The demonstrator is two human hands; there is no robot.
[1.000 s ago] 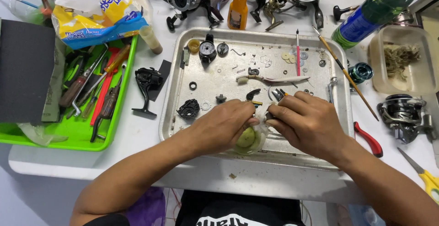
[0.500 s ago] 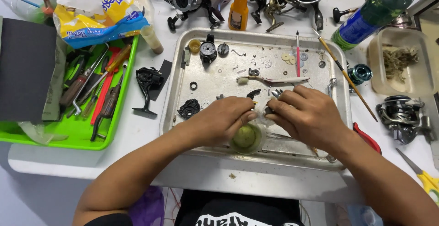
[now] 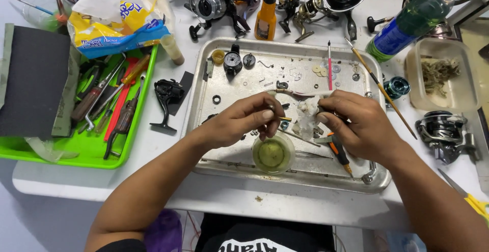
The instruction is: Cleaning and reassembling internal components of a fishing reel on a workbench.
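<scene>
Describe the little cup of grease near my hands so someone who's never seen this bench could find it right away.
Start at the big rectangular metal tray in the middle of the white table. Near its front edge, just below the left hand and right hand, sits a small round clear cup of yellow-green grease. It is the tray's only open round container with greenish contents.

Left hand (image 3: 249, 119), right hand (image 3: 351, 122), metal tray (image 3: 214, 145)

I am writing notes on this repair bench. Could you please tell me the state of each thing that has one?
Left hand: pinching a thin brush.
Right hand: holding a crumpled white tissue.
Small cup: upright, open, holding yellow-green grease.
Metal tray: flat on table, strewn with small parts.
Orange bottle: upright, capped.
Green bottle: lying tilted, capped.
Green tray: full of tools.
</scene>
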